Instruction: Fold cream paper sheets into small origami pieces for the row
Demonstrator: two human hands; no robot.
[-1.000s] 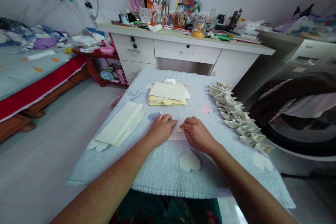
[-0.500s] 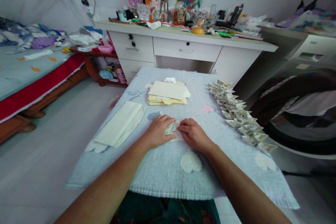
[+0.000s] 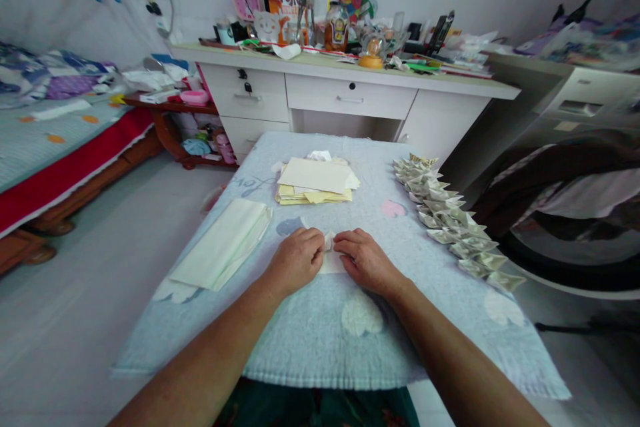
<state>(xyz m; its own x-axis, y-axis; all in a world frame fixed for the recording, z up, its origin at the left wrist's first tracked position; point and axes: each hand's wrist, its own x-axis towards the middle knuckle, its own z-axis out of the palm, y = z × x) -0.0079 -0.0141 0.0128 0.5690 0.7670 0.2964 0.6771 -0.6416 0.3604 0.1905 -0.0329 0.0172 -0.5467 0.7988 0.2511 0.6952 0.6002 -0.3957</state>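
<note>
Between my two hands is a small piece of pale folded paper (image 3: 329, 242), its edges pinched from both sides. My left hand (image 3: 299, 259) has its fingers curled closed on the paper's left side. On the right side, my right hand (image 3: 364, 259) grips it with bent fingers and thumb. A flat pale sheet (image 3: 332, 264) lies just beneath the fingers on the cloth. Much of the folded piece is hidden by my fingers. Beyond my hands sits a stack of cream and yellow paper (image 3: 315, 180).
A light blue cloth (image 3: 295, 353) covers the table. Folded pale green paper (image 3: 220, 243) lies at the left. Rows of pointed folded-paper pieces (image 3: 450, 220) line the right edge. Behind stand a cluttered white desk (image 3: 350, 97) and, at right, a washing machine (image 3: 595, 107).
My left hand has rolled from lying spread over the folded paper to curled fingers pinching it. My right hand keeps its grip nearby. The view has shifted slightly.
</note>
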